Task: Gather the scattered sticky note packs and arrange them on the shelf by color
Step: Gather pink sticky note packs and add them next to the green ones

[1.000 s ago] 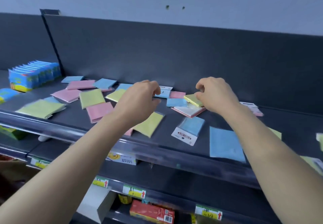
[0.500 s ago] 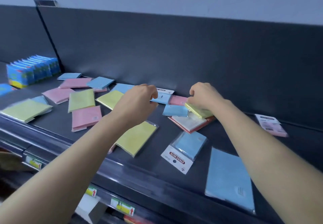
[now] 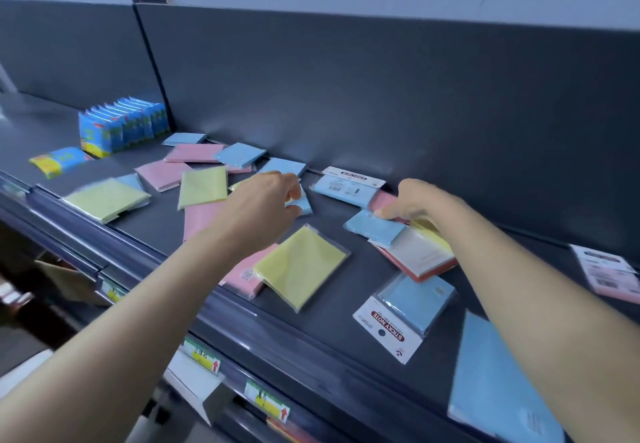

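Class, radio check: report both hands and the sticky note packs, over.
Left hand pinching small blue pack. Right hand over yellow pack, grip unclear. Shelf unsorted, colours overlapping.

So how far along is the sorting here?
Done: nothing sorted; pink packs, yellow packs and blue packs lie mixed on the shelf. In hand: the left hand pinches a small blue pack; the right hand is in the middle pile, its grip unclear. Left: all the color grouping.
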{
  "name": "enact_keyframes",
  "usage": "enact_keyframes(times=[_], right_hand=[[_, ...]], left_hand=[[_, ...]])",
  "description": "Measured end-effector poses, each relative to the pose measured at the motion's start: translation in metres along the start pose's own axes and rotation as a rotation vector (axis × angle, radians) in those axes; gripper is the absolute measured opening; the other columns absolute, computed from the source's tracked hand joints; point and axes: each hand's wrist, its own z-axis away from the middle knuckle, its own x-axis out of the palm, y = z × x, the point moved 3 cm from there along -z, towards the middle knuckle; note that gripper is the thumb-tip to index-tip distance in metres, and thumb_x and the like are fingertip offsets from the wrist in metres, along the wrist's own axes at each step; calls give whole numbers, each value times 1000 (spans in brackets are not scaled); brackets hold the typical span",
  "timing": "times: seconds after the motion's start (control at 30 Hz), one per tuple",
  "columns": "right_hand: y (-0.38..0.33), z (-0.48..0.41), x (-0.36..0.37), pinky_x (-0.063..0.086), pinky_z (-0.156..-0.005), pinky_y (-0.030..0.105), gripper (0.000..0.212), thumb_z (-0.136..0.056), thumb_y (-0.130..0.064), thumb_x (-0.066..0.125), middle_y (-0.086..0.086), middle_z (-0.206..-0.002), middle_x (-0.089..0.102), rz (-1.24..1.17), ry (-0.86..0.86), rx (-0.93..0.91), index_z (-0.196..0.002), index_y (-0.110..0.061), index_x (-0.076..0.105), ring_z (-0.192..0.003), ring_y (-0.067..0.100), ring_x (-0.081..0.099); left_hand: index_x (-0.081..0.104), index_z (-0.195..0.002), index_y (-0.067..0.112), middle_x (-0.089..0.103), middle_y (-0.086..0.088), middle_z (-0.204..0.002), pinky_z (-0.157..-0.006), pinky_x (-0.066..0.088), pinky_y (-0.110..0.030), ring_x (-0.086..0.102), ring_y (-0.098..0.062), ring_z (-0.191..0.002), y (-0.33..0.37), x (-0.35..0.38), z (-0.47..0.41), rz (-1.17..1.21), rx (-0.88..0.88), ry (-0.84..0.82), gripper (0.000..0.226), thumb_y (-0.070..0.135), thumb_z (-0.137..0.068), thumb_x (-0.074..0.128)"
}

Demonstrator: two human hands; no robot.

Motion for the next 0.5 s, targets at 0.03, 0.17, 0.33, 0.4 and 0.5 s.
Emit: enact_keyframes(times=[0.03,0.17,0.33,0.4,0.5], right_hand=[[-1,0,0,42,-92,38,65,-75,-56,67,13,-131,51,-2,0,11,-117,-8,52,-118,34,49],[-7,5,2,43,-92,38,61,-74,-51,71,12,-129,52,2,-7,36,-112,-7,52,-114,33,52],[-18,19,-9,40,-89,37,26,-84,-7,57,13,-123,55,-77,182,104,-109,-5,52,-97,30,50],[-24,30,-20,42,-86,37,31,-83,3,52,17,-124,55,-119,299,129,-113,-4,53,-108,35,54],[-40,50,-38,40,-73,34,32,-83,3,53,20,-121,57,-142,447,92,-115,0,54,-107,39,56]], left_hand=[[59,-107,12,60,-7,-106,-81,45,-34,55,-27,-98,-2,0,0,1,1,1,20,20,-90,57],[59,-108,13,60,-6,-108,-81,46,-34,55,-26,-98,-9,-1,-2,5,24,-13,21,21,-89,57],[59,-111,12,62,-8,-112,-80,44,-33,55,-27,-100,-44,-7,-5,-75,-55,-68,26,20,-86,62],[59,-108,10,62,-10,-110,-75,43,-32,56,-29,-98,-63,-11,-4,-113,-94,-75,24,18,-85,63],[60,-108,7,62,-12,-109,-74,44,-33,56,-31,-97,-90,-15,-5,-152,-172,-104,25,19,-85,64]])
